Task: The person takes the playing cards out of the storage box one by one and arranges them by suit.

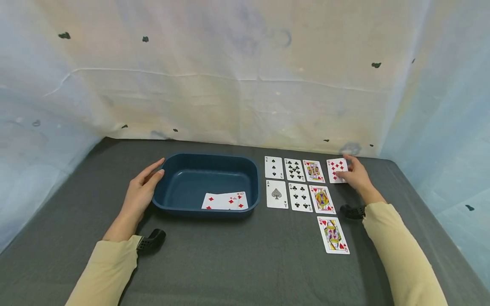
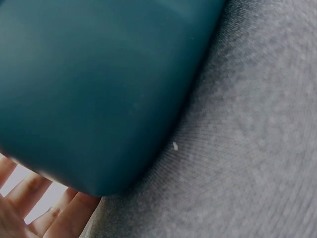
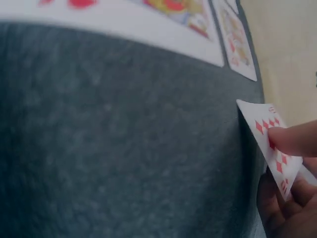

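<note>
My left hand point(image 1: 139, 193) touches the left end of a dark blue rectangular tray point(image 1: 206, 212). Its fingers point(image 2: 72, 215) lie fairly straight against the tray's outer wall in the left wrist view. Inside the tray are diamond playing cards point(image 1: 220, 200), overlapping at the near right. At the far right, my right hand point(image 1: 357, 176) pinches a diamond playing card point(image 3: 261, 128), thumb on its face and fingers behind. That card is tilted up from the cloth in the right wrist view. Just left of it lies a king of hearts point(image 1: 314, 171).
More face-up cards lie in rows right of the tray: a three of spades point(image 1: 273, 167), nine of clubs point(image 1: 294, 170), ace of spades point(image 1: 277, 194), six of clubs point(image 1: 300, 197), jack of hearts point(image 1: 322, 199). A queen of hearts point(image 1: 333, 235) lies nearer. Pale sheets point(image 1: 237, 106) hang behind the grey-covered table point(image 1: 237, 263).
</note>
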